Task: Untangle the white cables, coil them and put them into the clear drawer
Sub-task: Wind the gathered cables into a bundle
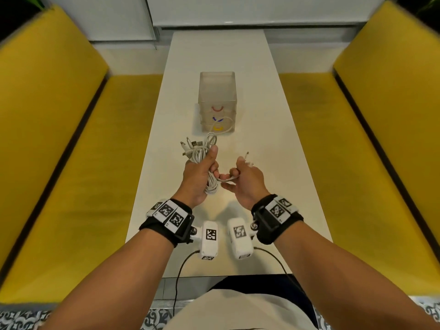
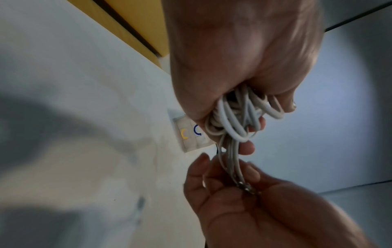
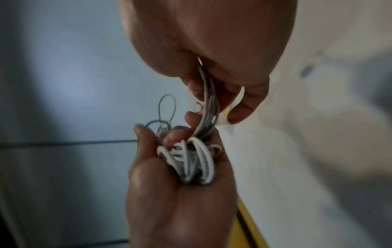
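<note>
Left hand (image 2: pixel 244 55) grips white cables (image 2: pixel 231 120) (right hand (image 2: pixel 265 206) pinches strands).

Two hands (image 1: pixel 198 173); one drawer unit (image 1: pixel 217 101); two benches (image 1: pixel 54 144)

— How do the person's arms sit?

— Both bare forearms reach forward side by side, each wrist wrapped in a black strap. The left hand (image 1: pixel 198 173) is raised in a fist, thumb pointing up and away, fingers curled round the white cables (image 1: pixel 201 153).

— And the other one?

— The right hand (image 1: pixel 245 179) is just beside it, palm turned toward the left hand, fingers curled round the strands that run across from the left fist. Its index finger points up and away. The two hands are very close at the knuckles; whether they touch cannot be told.
</note>
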